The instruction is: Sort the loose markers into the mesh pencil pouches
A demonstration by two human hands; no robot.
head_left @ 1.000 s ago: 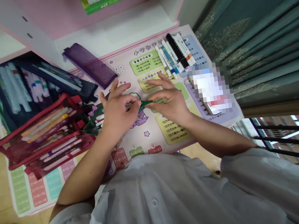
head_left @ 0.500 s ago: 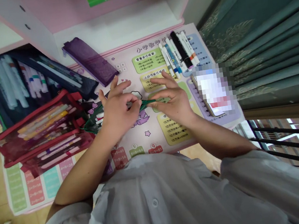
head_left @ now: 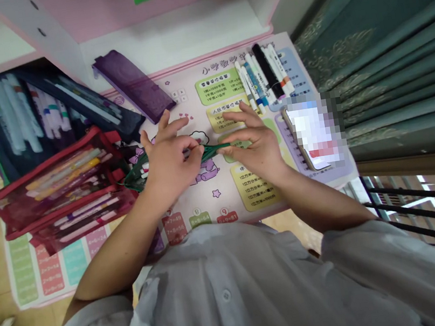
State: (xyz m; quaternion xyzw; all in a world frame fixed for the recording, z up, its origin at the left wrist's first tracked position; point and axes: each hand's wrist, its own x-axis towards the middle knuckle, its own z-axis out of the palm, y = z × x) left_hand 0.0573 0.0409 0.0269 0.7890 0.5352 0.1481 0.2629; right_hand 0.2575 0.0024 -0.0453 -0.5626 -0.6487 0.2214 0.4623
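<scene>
Hardly anything has moved since the earlier frames: both hands keep the same pinch, and only the view has slid a little, so the desk things sit slightly more to the right. At far left a blue case lies open with markers inside, and just below it is a red case, also open and full of pens. Behind them a purple case lies flat at the back edge of the mat. The green case lies on the mat beside the red one; its left part shows from under the left hand, and its right end runs as a thin strip between the two hands. The left hand has thumb and forefinger closed on the upper edge of the green case, the other fingers spread upward. The right hand pinches the right tip of the strip, its other fingers stretched out flat. Behind the right hand a row of markers lies on the mat.
</scene>
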